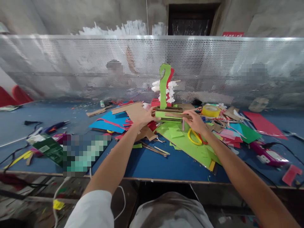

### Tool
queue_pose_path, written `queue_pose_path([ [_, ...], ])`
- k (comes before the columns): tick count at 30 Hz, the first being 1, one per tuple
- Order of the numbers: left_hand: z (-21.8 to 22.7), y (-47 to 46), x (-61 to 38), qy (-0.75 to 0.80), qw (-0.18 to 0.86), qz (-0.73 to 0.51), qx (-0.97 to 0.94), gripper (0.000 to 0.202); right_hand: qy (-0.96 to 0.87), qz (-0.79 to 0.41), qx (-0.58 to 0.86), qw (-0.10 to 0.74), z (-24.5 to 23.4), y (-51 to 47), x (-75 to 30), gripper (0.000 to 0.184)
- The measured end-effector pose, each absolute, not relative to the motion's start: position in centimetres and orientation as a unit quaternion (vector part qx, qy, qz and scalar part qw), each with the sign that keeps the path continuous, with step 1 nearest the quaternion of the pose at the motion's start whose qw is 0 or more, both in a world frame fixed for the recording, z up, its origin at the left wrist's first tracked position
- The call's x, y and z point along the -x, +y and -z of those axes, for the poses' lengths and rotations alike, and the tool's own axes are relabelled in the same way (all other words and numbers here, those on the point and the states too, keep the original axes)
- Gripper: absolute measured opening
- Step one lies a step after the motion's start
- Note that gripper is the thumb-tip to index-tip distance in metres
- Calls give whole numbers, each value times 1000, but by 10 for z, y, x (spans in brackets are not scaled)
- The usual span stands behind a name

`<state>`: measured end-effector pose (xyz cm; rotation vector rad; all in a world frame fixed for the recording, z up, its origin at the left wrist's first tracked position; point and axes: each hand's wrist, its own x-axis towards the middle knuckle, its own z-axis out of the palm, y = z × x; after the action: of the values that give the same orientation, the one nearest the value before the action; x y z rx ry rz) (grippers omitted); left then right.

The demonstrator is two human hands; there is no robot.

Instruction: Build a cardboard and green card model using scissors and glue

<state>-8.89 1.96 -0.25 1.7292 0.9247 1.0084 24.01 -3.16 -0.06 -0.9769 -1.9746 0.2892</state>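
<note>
A paper craft model stands in the middle of the blue table: a tall green hook-shaped piece (pixel 164 83) with red backing and white fringes rises from a green and cardboard base (pixel 169 112). My left hand (pixel 145 116) reaches to the base's left end and its fingers close on the edge there. My right hand (pixel 194 120) rests at the base's right end, fingers curled against the cardboard strip. Yellow-handled scissors (pixel 194 137) lie on a green sheet (pixel 187 142) just under my right wrist.
Coloured paper and cardboard scraps (pixel 133 111) cover the blue table (pixel 156 163). A yellow tape roll (pixel 211 110) sits right of the model, a pink glue gun (pixel 268 155) at far right. A perforated metal screen (pixel 71 66) walls the back. Cables and packets lie left.
</note>
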Motion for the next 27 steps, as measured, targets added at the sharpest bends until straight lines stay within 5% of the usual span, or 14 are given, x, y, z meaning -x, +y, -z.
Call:
queue_pose_path([
  [18, 15, 21, 62, 273, 298, -457, -793, 95, -810, 83, 374, 444, 0, -33, -234, 24],
  [27, 34, 32, 56, 236, 297, -471, -796, 98, -792, 70, 410, 446, 1, -33, -227, 10],
])
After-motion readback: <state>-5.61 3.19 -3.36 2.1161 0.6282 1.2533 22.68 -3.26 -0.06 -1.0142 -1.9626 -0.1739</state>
